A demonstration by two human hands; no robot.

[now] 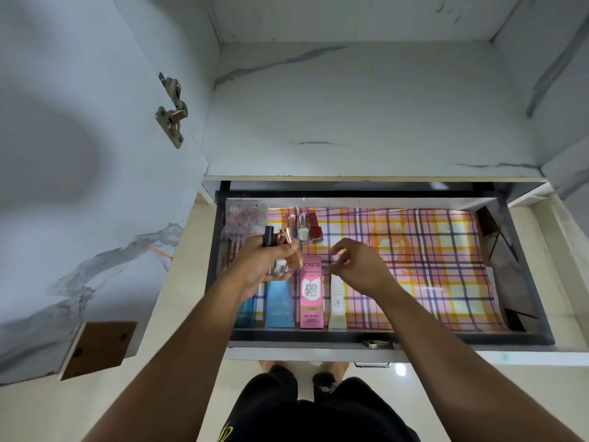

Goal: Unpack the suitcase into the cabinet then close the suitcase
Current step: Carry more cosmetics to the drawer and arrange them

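Observation:
The cabinet drawer (376, 338) stands pulled out, lined with a pink and yellow checked sheet (430, 266). My left hand (258, 266) hovers over its left part and grips several small nail polish bottles (282, 247) with black and rose-gold caps. My right hand (357, 264) hangs beside it over the liner, fingers loosely curled and holding nothing. In the drawer lie a pink BB cream box (310, 295), a white tube (338, 304), a blue tube (279, 304) and a teal bottle (245, 312). Three nail polish bottles (306, 229) stand at the back. The suitcase is out of view.
A clear bag of small trinkets (245, 215) lies in the drawer's back left corner. The open cabinet door (95, 186) with its hinge (172, 110) stands to the left. A marble-patterned shelf (366, 116) sits above the drawer. My legs and feet (306, 371) are below.

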